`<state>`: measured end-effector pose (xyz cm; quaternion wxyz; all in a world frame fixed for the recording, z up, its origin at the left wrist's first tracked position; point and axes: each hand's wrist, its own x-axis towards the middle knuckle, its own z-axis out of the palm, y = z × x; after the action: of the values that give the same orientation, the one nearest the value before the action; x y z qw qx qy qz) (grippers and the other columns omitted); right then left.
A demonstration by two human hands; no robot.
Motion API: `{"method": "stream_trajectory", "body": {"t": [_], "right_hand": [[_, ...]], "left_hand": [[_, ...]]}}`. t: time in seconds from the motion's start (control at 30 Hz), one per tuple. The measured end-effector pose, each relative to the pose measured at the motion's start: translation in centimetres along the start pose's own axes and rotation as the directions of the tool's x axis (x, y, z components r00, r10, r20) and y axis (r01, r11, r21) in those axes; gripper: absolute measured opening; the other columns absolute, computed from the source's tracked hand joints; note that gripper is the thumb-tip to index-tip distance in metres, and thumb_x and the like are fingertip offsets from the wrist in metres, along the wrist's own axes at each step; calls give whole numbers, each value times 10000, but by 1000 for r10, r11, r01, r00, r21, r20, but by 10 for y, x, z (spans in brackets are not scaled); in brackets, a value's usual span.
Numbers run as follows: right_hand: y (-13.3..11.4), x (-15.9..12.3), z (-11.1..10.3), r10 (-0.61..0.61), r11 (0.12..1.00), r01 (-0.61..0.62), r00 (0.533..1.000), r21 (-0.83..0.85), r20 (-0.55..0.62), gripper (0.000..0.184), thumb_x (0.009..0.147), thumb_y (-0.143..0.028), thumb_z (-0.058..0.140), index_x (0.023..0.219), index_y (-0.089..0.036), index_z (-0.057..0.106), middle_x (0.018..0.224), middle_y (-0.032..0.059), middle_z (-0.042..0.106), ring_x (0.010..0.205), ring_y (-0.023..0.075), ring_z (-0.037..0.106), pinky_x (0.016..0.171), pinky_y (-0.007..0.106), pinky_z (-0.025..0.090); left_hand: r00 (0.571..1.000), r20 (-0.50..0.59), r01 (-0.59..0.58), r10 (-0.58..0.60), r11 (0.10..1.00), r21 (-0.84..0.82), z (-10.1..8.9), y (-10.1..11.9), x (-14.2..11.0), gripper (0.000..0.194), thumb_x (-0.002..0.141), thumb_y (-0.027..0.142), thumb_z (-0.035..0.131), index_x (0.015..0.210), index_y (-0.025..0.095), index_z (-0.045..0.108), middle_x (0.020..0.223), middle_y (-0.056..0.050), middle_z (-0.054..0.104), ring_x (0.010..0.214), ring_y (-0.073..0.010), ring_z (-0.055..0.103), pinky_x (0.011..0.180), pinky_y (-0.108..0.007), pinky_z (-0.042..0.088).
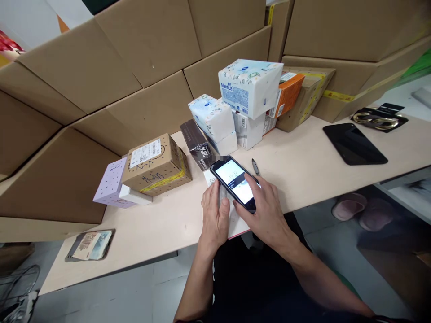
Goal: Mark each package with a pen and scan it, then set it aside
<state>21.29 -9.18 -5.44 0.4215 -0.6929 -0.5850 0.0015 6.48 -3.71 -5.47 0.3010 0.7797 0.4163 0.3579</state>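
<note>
A black smartphone [235, 183] with a lit white screen sits over a white booklet [236, 226] near the table's front edge. My right hand [266, 213] grips its lower end, the thumb at the near side and a finger across the screen's right side. To the left of the phone, my left hand [214, 217] rests over the booklet with its fingers stretched out and holds nothing. Whether its fingertips touch the phone's edge I cannot tell. A dark pen [255, 167] lies just beyond my right hand. Behind the phone is a dark brown box [197, 144].
Tissue packs [251, 87] stand stacked at the back, beside an orange box [290, 95]. A taped carton [156, 166] and a lilac box [112, 181] stand left. Banknotes [91, 246] lie at the front left, a black tablet [355, 143] right. Large cardboard boxes [151, 112] wall the back.
</note>
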Motion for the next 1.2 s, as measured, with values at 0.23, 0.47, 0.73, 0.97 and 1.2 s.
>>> {"method": "stream_trajectory", "body": {"t": [0.23, 0.47, 0.73, 0.97, 1.2], "right_hand": [[0, 0, 0, 3, 1000, -3, 1000, -8, -2, 669, 901, -365, 596, 1505, -225, 344, 1363, 174, 496, 1179, 351, 503, 984, 564, 483], [0, 1, -2, -16, 1000, 17, 999, 23, -43, 650, 898, -352, 607, 1485, -219, 361, 1356, 179, 510, 1183, 342, 512, 996, 547, 480], [37, 9, -28, 31, 996, -45, 983, -74, -182, 656, 885, -401, 624, 1468, -206, 395, 1324, 184, 550, 1215, 344, 516, 1004, 544, 454], [99, 10, -45, 161, 940, -221, 959, -260, -234, 689, 866, -473, 611, 1460, -163, 447, 1265, 209, 553, 1162, 371, 512, 990, 579, 414], [133, 14, -47, 162, 900, -255, 949, -354, -272, 709, 833, -500, 606, 1434, -139, 493, 1198, 237, 558, 1064, 409, 521, 898, 597, 433]], "left_hand": [[1000, -4, -12, 12, 1000, 9, 0, -1, 0, 546, 1037, 489, 350, 1543, 283, 331, 1556, -92, 429, 1450, -244, 367, 1209, -495, 289], [1000, -15, 3, -3, 1000, -5, -1, -2, -1, 542, 1034, 490, 365, 1529, 269, 364, 1551, -103, 436, 1450, -247, 373, 1215, -492, 280], [1000, -18, 12, -12, 1000, -18, -3, 3, -2, 497, 1039, 475, 358, 1493, 285, 426, 1522, -79, 480, 1438, -249, 396, 1207, -493, 294], [998, -55, -37, 36, 999, -18, -1, -1, -1, 433, 1038, 446, 378, 1406, 278, 532, 1459, -80, 548, 1395, -253, 451, 1178, -511, 330], [920, -164, -337, 355, 933, 127, -13, 14, -17, 350, 992, 248, 455, 1310, 235, 600, 1288, -112, 626, 1251, -266, 559, 1048, -503, 456]]}}
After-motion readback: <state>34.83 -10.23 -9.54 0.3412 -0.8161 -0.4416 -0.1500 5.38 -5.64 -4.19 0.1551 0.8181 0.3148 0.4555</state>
